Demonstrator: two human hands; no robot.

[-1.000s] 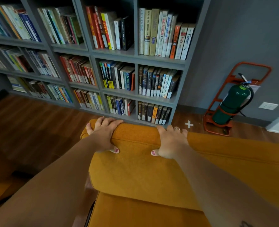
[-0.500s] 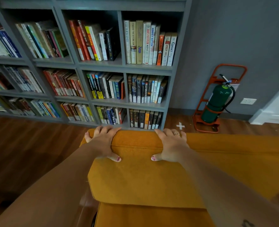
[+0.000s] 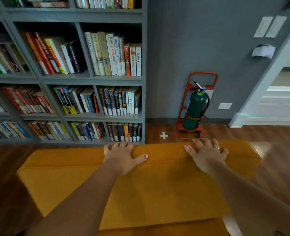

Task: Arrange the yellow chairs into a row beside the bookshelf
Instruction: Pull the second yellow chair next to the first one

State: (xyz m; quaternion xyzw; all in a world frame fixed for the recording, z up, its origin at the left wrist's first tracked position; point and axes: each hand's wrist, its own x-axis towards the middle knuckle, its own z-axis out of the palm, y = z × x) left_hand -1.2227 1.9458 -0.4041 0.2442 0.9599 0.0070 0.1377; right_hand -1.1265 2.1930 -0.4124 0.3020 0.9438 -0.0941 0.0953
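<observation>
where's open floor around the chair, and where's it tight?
Open: bare wood floor left of the yellow chair, in front of the bookshelf; more bare floor on the right, below the white doorway trim. Tight: straight ahead, around the white cross mark, between the bookshelf's end and the fire extinguisher in its orange stand.

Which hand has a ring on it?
The right hand, resting on the yellow chair back nearest the green fire extinguisher. The left hand shows no ring.
</observation>
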